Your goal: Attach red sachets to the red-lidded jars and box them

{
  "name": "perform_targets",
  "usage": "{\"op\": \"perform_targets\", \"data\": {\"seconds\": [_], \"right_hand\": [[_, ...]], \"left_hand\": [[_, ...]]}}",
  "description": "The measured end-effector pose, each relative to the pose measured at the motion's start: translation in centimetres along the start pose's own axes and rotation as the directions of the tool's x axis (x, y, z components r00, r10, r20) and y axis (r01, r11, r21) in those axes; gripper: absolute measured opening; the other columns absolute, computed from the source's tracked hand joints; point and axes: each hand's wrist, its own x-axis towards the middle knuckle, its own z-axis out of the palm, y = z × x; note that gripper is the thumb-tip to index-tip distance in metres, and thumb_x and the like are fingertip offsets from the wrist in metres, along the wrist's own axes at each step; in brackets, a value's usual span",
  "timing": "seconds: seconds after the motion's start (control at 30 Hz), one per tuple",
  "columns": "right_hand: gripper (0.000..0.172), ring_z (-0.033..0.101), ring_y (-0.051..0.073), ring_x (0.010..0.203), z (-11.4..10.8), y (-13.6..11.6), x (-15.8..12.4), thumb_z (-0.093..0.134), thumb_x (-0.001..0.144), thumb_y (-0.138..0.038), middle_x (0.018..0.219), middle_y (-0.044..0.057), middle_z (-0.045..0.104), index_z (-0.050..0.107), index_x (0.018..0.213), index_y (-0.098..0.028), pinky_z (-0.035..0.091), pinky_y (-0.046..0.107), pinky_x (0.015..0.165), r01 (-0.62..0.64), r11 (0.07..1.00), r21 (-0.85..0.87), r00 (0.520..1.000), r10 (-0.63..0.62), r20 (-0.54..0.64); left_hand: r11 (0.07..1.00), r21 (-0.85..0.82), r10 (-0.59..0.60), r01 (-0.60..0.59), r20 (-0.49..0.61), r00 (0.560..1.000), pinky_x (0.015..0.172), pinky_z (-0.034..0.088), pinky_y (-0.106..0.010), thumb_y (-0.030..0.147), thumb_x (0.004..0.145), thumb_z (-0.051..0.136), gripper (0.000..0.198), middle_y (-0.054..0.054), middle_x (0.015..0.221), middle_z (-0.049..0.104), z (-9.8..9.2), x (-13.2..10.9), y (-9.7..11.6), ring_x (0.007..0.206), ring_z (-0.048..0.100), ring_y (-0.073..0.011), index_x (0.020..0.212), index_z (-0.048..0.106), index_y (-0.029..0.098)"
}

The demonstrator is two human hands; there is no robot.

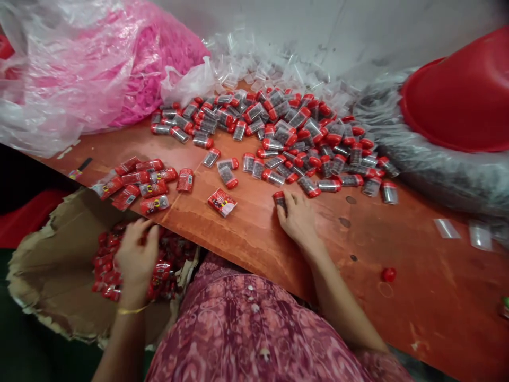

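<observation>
My right hand [298, 216] rests on the wooden table with its fingers closed round a small clear container with a red cap [279, 199]. My left hand [137, 252], slightly blurred, hangs over a torn cardboard box [59, 270]. Its thumb and fingers are apart, and nothing shows between them. Inside the box lie many red wrapped packs [107, 265]. Similar red packs [139, 180] form a group at the table's edge, just beyond my left hand. One printed red pack [222, 202] lies between the hands. A large heap of red-capped clear containers [286, 127] spreads beyond my right hand.
Clear empty sleeves [270, 66] are piled against the wall. A plastic bag of pink pieces [131, 63] stands back left. At right, a red tub [461, 101] sits on a bulky clear bag [445, 175]. A loose red cap [388, 274] lies on the table [397, 329].
</observation>
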Motion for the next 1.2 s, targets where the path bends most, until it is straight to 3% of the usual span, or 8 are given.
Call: {"op": "perform_targets", "data": {"seconds": [0.2,0.37,0.57,0.67,0.83,1.03,1.1,1.2], "right_hand": [[0.049,0.047,0.038,0.107,1.0,-1.0,-1.0,0.041,0.086,-0.034,0.114,0.021,0.056,0.046,0.128,-0.01,0.041,0.049,0.083,-0.007,1.0,0.005,0.998,0.008,-0.07],[0.047,0.05,0.035,0.103,0.9,-0.8,-1.4,0.043,0.086,-0.034,0.115,0.021,0.056,0.049,0.125,-0.01,0.042,0.048,0.081,0.0,0.997,0.074,0.998,0.004,-0.059],[0.034,0.051,0.03,0.104,-0.9,-2.5,-1.8,0.044,0.087,-0.035,0.117,0.016,0.057,0.059,0.11,-0.015,0.037,0.048,0.09,0.029,0.952,0.306,0.983,0.027,-0.18],[0.034,0.056,0.023,0.095,-1.3,-5.1,-1.6,0.045,0.086,-0.042,0.106,0.012,0.061,0.06,0.104,-0.017,0.042,0.039,0.087,0.109,0.729,0.676,0.989,-0.015,-0.144],[0.033,0.055,0.014,0.07,-1.4,-9.0,-0.6,0.048,0.081,-0.05,0.075,0.001,0.06,0.059,0.079,-0.019,0.046,0.028,0.071,-0.074,0.143,0.987,0.995,-0.052,0.082],[0.034,0.044,0.011,0.057,-1.7,-8.5,-0.9,0.056,0.075,-0.052,0.059,-0.003,0.049,0.055,0.065,-0.019,0.038,0.024,0.057,-0.088,0.082,0.993,0.995,0.064,0.083],[0.036,0.04,0.01,0.054,-1.5,-8.1,-1.3,0.053,0.078,-0.051,0.056,-0.004,0.045,0.05,0.06,-0.02,0.035,0.024,0.054,-0.072,0.132,0.989,0.991,0.12,0.056],[0.038,0.037,0.01,0.053,-0.9,-8.1,-1.7,0.048,0.082,-0.048,0.054,-0.004,0.041,0.045,0.057,-0.02,0.032,0.024,0.053,-0.006,0.247,0.969,0.983,0.181,-0.04]], "left_hand": [[0.965,-0.159,0.244,-0.21,0.234,0.941,0.108,0.023,-0.054,0.043,0.073,0.064,0.04,-0.015,0.129,0.056,9.1,2.2,9.0,0.13,0.04,-0.035,0.105,0.066,0.019],[0.975,-0.162,0.195,-0.151,0.313,0.929,0.103,0.028,-0.055,0.037,0.078,0.059,0.027,-0.013,0.123,0.061,11.5,3.2,7.9,0.124,0.046,-0.0352,0.098,0.071,0.023],[0.971,-0.196,0.189,-0.136,0.282,0.941,0.106,0.022,-0.057,0.033,0.079,0.058,0.022,-0.01,0.124,0.062,10.7,3.9,7.7,0.127,0.044,-0.0336,0.095,0.073,0.026],[0.95,-0.285,0.197,-0.126,0.237,0.951,0.107,0.021,-0.055,0.036,0.078,0.059,0.025,-0.011,0.126,0.06,9.7,3.5,9.1,0.128,0.044,-0.0325,0.097,0.072,0.024],[0.861,-0.5,0.268,-0.098,0.28,0.922,0.11,0.022,-0.048,0.032,0.079,0.06,0.024,-0.009,0.126,0.06,8.7,1.8,11.7,0.125,0.047,-0.0276,0.099,0.072,0.026],[0.759,-0.622,0.069,0.191,0.368,0.927,0.097,0.043,-0.035,0.036,0.068,0.071,0.046,-0.01,0.12,0.064,8.3,0.3,12.3,0.113,0.057,-0.0238,0.11,0.065,0.02],[0.679,-0.594,-0.048,0.431,0.549,0.834,0.073,0.053,-0.029,0.045,0.066,0.072,0.042,-0.009,0.099,0.071,8.2,0.0,12.4,0.091,0.066,-0.0218,0.097,0.068,0.017],[0.513,-0.493,-0.081,0.703,0.787,0.611,0.043,0.046,-0.021,0.052,0.059,0.073,0.044,-0.005,0.071,0.069,8.1,-0.8,13.0,0.058,0.063,-0.0156,0.079,0.068,0.014]]}}
